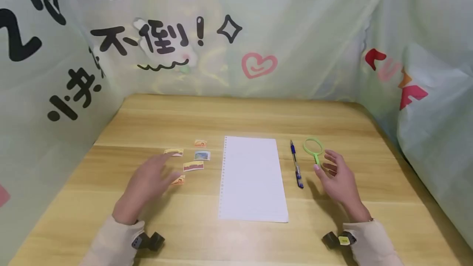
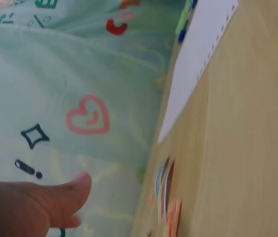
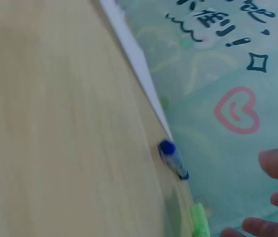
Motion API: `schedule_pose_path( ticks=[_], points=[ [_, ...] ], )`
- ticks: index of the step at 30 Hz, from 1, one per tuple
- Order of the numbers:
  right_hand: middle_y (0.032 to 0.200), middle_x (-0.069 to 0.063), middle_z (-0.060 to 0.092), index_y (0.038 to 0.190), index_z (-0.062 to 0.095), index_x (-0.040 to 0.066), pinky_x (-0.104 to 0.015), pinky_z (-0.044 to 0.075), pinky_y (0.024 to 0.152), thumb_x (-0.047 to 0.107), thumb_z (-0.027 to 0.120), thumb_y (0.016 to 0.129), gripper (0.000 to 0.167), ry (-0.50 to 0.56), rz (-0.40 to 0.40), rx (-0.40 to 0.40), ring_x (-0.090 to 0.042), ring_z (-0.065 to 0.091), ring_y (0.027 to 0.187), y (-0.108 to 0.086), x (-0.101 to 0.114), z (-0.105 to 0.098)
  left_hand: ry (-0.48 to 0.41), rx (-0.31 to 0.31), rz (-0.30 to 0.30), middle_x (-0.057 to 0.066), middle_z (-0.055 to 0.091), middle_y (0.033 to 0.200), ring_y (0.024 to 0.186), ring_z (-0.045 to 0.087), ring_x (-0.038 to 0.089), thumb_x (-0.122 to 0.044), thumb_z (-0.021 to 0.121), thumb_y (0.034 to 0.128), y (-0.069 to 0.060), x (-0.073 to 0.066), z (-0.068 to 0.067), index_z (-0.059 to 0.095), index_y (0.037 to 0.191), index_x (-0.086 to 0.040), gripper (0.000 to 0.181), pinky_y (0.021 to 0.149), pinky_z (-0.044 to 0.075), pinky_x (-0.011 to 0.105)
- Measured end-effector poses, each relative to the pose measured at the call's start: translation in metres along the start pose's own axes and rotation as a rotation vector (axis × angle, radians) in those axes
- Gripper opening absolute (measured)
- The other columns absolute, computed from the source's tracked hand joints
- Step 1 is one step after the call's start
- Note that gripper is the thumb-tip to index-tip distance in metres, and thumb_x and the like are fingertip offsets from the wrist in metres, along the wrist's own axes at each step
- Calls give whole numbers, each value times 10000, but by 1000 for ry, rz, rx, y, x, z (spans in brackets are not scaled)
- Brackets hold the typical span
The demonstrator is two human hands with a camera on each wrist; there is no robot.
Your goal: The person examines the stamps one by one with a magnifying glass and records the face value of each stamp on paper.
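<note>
In the head view my left hand [image 1: 149, 177] hovers over the left of the table, fingers relaxed and holding nothing. Under and beside it lie several small stamp-like paper pieces, among them a yellow and maroon one [image 1: 194, 166], a blue one [image 1: 202, 155] and an orange one [image 1: 200, 143]. My right hand [image 1: 339, 179] is raised at the right with its fingers loosely bent and nothing in them. Its thumb overlaps the end of a green magnifying glass [image 1: 316, 158] in the head view; in the right wrist view the green handle [image 3: 199, 220] is apart from the fingers.
A sheet of lined white paper [image 1: 253, 180] with a punched left edge lies mid-table. Between it and the magnifying glass lies a blue pen [image 1: 296, 164]. Printed pale green curtains [image 1: 314, 32] hang around the back and sides of the wooden table [image 1: 240, 114].
</note>
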State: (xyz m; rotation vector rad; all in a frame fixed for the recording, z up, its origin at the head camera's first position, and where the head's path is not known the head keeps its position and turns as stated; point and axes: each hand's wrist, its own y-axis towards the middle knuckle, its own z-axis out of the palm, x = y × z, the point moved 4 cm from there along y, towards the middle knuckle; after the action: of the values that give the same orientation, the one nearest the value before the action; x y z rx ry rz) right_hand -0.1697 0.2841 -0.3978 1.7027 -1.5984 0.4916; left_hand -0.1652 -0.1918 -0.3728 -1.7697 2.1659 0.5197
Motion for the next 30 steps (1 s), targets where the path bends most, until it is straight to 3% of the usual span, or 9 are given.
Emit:
schedule_pose_path(
  ticks=[6, 12, 16, 21, 26, 30],
  points=[
    [1296, -352, 481, 1442, 279, -34, -597, 468, 877, 285, 578, 978, 637, 11, 53, 89, -509, 554, 1084, 10, -5, -3, -48, 78, 27, 253, 603, 1216, 1148, 522, 470, -180, 694, 892, 5, 15, -3, 612, 1232, 21, 404, 947, 403, 606],
    [1255, -318, 510, 1418, 310, -39, -530, 513, 809, 286, 578, 976, 611, -7, 101, 108, -458, 578, 1046, 20, -9, -5, -106, 173, 70, 159, 674, 1112, 1070, 590, 399, -155, 755, 834, 11, 24, 7, 682, 1124, -13, 331, 910, 448, 572],
    [1202, -291, 535, 1405, 325, -47, -488, 517, 772, 326, 565, 977, 616, -74, 147, 154, -433, 582, 1021, 30, -13, -10, -121, 186, 132, 143, 683, 1083, 1031, 610, 373, -143, 762, 821, 16, 24, 12, 699, 1075, -15, 291, 893, 469, 549],
    [1087, -241, 590, 1365, 356, -59, -403, 498, 702, 338, 579, 969, 604, -130, 172, 252, -338, 609, 898, 45, -19, -13, -75, 184, 206, 102, 702, 1006, 961, 638, 319, -114, 773, 802, 21, 20, 13, 721, 1005, -36, 223, 845, 503, 509],
    [1019, -207, 609, 1321, 383, -78, -347, 489, 671, 325, 585, 966, 574, -140, 212, 367, -256, 601, 831, 50, -27, -7, -28, 215, 201, 75, 702, 988, 930, 640, 286, -86, 787, 777, 20, 21, 17, 726, 989, -57, 222, 822, 517, 480],
    [1007, -215, 618, 1261, 421, -84, -356, 498, 669, 311, 600, 957, 529, -147, 226, 391, -254, 605, 828, 51, -28, -6, -5, 224, 212, 86, 700, 1007, 969, 635, 321, -72, 778, 786, 18, 22, 19, 722, 1003, -48, 225, 852, 506, 496]
  ],
)
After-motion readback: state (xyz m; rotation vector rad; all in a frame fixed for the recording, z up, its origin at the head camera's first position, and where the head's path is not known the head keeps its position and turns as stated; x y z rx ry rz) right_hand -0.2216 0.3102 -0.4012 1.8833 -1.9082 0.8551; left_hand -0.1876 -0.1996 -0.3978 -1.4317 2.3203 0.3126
